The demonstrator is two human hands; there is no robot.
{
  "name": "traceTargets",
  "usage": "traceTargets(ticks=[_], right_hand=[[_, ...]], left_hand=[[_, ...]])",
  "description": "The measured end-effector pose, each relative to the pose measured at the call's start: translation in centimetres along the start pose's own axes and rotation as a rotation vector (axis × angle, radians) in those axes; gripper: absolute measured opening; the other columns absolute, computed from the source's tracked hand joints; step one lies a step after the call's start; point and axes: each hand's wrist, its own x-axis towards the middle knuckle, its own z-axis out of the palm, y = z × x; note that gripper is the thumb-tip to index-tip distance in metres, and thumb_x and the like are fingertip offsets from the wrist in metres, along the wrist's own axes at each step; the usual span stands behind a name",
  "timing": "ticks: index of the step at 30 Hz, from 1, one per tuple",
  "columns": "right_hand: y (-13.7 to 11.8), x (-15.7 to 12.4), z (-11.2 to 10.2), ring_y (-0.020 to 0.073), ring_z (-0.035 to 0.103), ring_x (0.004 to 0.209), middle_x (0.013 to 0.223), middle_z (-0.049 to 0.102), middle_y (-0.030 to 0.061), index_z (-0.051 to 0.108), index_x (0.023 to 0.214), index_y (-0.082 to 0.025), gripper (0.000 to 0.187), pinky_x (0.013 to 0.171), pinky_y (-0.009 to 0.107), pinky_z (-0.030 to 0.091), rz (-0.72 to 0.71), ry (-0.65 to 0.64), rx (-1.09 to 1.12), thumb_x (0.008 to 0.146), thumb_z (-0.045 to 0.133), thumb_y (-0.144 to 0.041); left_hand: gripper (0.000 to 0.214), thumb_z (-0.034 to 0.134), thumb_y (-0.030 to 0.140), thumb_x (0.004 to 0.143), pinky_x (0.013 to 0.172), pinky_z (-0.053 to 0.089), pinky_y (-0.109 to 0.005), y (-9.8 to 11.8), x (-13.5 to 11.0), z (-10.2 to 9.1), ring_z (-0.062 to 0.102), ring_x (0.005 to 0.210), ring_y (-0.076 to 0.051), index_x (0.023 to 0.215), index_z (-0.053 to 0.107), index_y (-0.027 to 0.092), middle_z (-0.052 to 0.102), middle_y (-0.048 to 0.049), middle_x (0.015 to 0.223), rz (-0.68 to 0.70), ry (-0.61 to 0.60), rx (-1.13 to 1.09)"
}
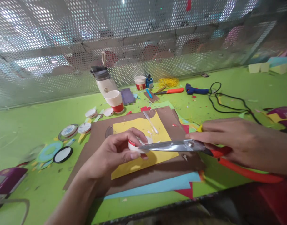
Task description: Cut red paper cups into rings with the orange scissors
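Note:
My left hand (121,147) pinches a small white piece with a red edge (135,147), which looks like a cut piece of paper cup. My right hand (239,143) grips a pair of scissors (173,145) by its orange-red handles. The blade tips point left and reach the white piece in my left hand. Beneath both lies a yellow sheet (124,170) on top of brown cardboard (87,165). A thin white stick (150,122) and a few white scraps rest on the yellow sheet.
Behind the cardboard stand a white and red paper cup (114,101), a tumbler (103,81) and a small tub (140,82). A utility knife (171,91) and a blue glue gun (197,89) with a black cord lie further right. Several paper discs sit left, near a purple tool (11,181).

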Motion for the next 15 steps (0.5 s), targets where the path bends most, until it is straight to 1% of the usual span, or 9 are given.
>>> traceTargets(ticks=[2,5,10,12,15], right_hand=[[-0.03,-0.04,0.02,0.0219,0.066,0.075,0.095,0.069,0.0050,0.062,0.112,-0.028,0.055,0.056,0.030,0.045,-0.014,0.015,0.000,0.072,0.037,0.000],[-0.04,-0.06,0.09,0.0217,0.065,0.072,0.090,0.068,0.0040,0.060,0.110,-0.028,0.052,0.055,0.030,0.044,-0.019,0.011,0.016,0.073,0.035,0.000],[-0.03,-0.26,0.35,0.0220,0.064,0.071,0.087,0.065,0.0027,0.055,0.116,-0.029,0.051,0.053,0.030,0.043,-0.003,-0.019,0.040,0.078,0.037,-0.001],[-0.04,-0.33,0.35,0.0217,0.063,0.069,0.086,0.064,0.0029,0.056,0.117,-0.028,0.048,0.052,0.030,0.041,0.004,-0.021,0.044,0.080,0.038,-0.003],[-0.06,-0.38,0.21,0.0213,0.062,0.068,0.085,0.063,0.0036,0.060,0.116,-0.026,0.046,0.054,0.031,0.043,0.002,-0.016,0.053,0.080,0.040,-0.005]], left_hand=[[0.016,0.067,0.010,0.085,0.081,0.059,-0.031,-0.17,0.02,-0.06,0.065,0.089,-0.016,0.097,0.072,0.018,0.058,-0.0068,0.109,0.001,0.012,0.008],[0.015,0.067,0.011,0.085,0.083,0.059,-0.033,-0.26,0.01,-0.09,0.064,0.091,-0.017,0.097,0.072,0.018,0.058,-0.0070,0.110,0.008,0.021,0.017],[0.015,0.066,0.011,0.085,0.084,0.059,-0.033,-0.07,0.01,-0.05,0.063,0.092,-0.017,0.097,0.072,0.019,0.058,-0.0067,0.111,-0.007,0.029,0.029],[0.015,0.066,0.011,0.086,0.083,0.059,-0.033,0.01,0.01,-0.04,0.063,0.092,-0.017,0.097,0.072,0.019,0.058,-0.0068,0.110,-0.008,0.027,0.027],[0.015,0.066,0.011,0.086,0.082,0.060,-0.033,0.09,0.01,-0.01,0.063,0.092,-0.017,0.096,0.073,0.019,0.058,-0.0069,0.110,-0.017,0.020,0.034]])
